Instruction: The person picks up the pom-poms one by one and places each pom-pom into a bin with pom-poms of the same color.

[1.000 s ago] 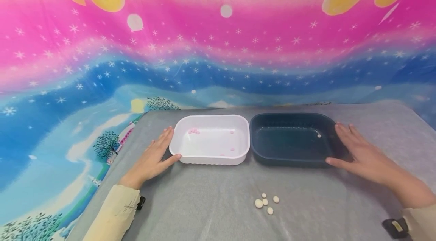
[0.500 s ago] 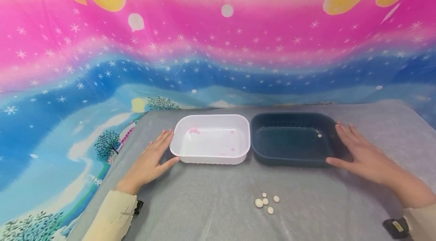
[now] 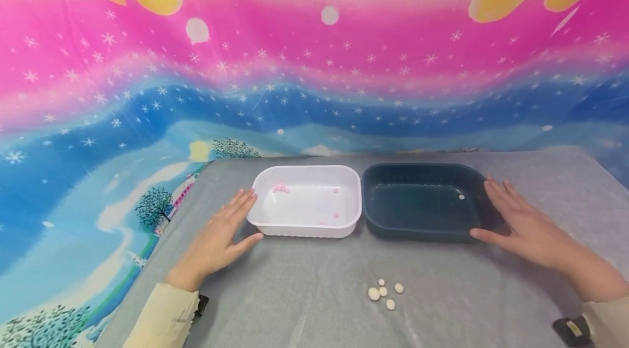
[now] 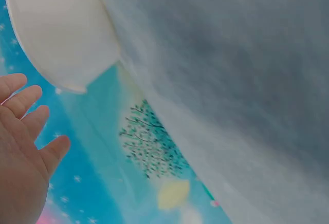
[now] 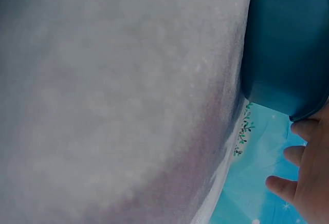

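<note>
My left hand (image 3: 216, 239) is at the left end of a white plastic basin (image 3: 309, 231), fingers extended and its fingertips overlapping the rim in the head view. In the left wrist view, that hand (image 4: 23, 142) shows spread fingers beside the white basin (image 4: 61, 29). Several small pink balls (image 3: 280, 188) lie inside this basin. At the right end of a dark teal basin (image 3: 417, 232), my right hand (image 3: 526, 228) rests with straight fingers against the side. One small white ball (image 3: 461, 196) sits in the dark basin. Neither hand grips anything.
Several white balls (image 3: 383, 292) of differing size lie on the grey cloth (image 3: 295, 293) in front of the basins. The two basins stand side by side. Behind the table hangs a colourful printed backdrop (image 3: 314, 64).
My left hand has shifted slightly, its thumb moving from the white basin's rim down towards me. The right hand, both basins and the balls stay in place.
</note>
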Action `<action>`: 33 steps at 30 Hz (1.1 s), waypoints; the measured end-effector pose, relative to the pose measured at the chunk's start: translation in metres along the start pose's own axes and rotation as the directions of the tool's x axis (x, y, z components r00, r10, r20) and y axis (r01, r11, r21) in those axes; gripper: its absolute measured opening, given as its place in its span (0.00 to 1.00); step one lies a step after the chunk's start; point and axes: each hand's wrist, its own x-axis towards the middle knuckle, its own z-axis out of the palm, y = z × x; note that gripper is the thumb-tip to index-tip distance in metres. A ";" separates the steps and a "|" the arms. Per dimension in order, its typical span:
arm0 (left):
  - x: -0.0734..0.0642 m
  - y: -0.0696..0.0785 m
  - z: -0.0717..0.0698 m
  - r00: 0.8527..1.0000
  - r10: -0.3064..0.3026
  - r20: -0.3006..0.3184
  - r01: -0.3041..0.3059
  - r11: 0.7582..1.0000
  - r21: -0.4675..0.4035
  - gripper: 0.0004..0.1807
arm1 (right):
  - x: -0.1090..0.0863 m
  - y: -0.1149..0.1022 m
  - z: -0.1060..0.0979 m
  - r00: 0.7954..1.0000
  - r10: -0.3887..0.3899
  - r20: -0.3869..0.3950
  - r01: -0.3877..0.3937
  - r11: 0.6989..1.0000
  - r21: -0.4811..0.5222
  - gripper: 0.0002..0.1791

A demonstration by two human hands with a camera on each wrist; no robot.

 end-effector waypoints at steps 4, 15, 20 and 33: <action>0.002 0.010 -0.001 1.000 0.027 0.004 -0.027 1.000 0.001 0.46 | -0.001 0.000 0.000 1.000 0.000 -0.002 0.000 1.000 0.005 0.59; 0.005 0.025 0.004 0.991 0.134 0.002 -0.134 0.991 0.019 0.43 | -0.002 -0.001 0.000 1.000 0.009 0.005 -0.009 1.000 -0.001 0.59; 0.006 0.030 0.006 0.986 0.165 -0.015 -0.164 0.986 0.030 0.41 | -0.001 -0.001 0.000 1.000 -0.002 -0.004 0.002 1.000 -0.001 0.59; 0.008 0.047 0.008 0.971 0.238 -0.015 -0.237 0.971 0.027 0.39 | -0.002 -0.002 -0.001 1.000 -0.016 -0.011 0.016 1.000 0.007 0.58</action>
